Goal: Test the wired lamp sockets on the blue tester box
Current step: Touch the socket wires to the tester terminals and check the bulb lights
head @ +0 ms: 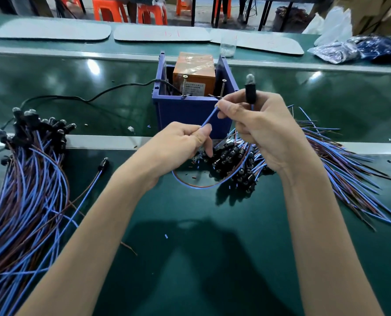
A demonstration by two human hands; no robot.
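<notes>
While the right hand (265, 128) grips one socket (250, 93) bulb-up, the left hand (181, 142) pinches its blue wire (209, 118) taut. Aimed at the tester box (190, 110) screws (185, 85), I'd say.

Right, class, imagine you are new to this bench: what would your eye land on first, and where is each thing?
Dead centre, the right hand holds a black lamp socket upright while the left hand pinches a blue wire. Just behind them stands the blue tester box with an orange block inside. One heap of wired sockets lies at far left, another heap beneath and right of the hands.
</notes>
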